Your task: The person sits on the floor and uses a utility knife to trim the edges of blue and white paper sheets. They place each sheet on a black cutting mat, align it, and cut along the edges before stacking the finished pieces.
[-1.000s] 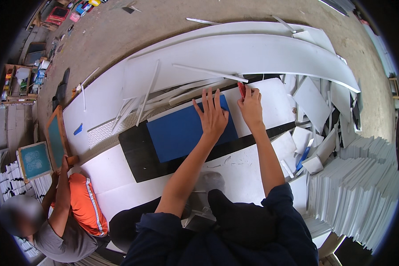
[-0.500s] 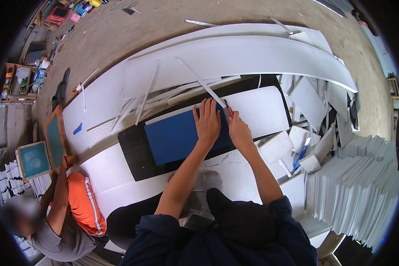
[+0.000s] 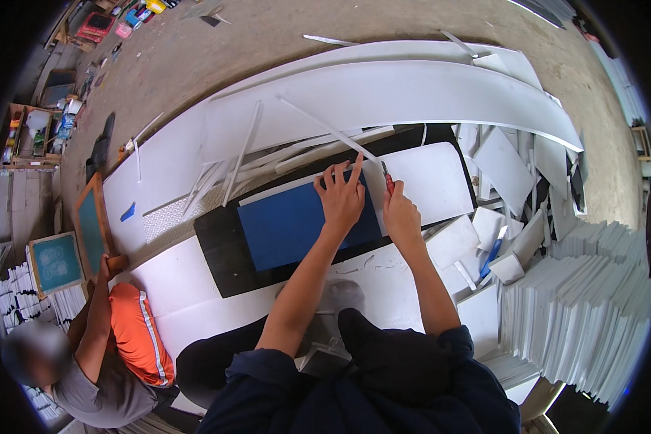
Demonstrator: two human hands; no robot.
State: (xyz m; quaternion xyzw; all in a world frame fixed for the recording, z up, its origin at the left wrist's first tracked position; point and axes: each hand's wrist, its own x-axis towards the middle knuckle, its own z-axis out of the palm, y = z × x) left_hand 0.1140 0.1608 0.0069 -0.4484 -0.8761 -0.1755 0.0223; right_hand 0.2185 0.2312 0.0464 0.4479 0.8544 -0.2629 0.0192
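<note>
A blue rectangular panel [image 3: 286, 235] lies on a black mat [image 3: 220, 264], over a white foam sheet [image 3: 437, 177] that shows to its right. My left hand [image 3: 342, 199] rests on the panel's upper right part, fingers spread. Its index finger reaches past the far edge and touches a narrow white strip [image 3: 322, 126]. Just right of the panel, my right hand [image 3: 403, 215] grips a red-handled cutter knife [image 3: 389, 182], its tip close to the strip's near end. The blade itself is too small to make out clearly.
Long white sheets [image 3: 383, 90] and loose strips lie beyond the mat. White offcuts [image 3: 503, 170] and a blue cutter [image 3: 493, 252] are at the right, beside a tall stack of sheets [image 3: 579, 304]. At lower left, a co-worker's arm [image 3: 98, 311] holds a wooden-framed screen [image 3: 90, 224].
My right hand and the knife have shifted right, away from the blue panel. My left fingers have spread, the index stretching to the strip, whose far end has moved slightly left.
</note>
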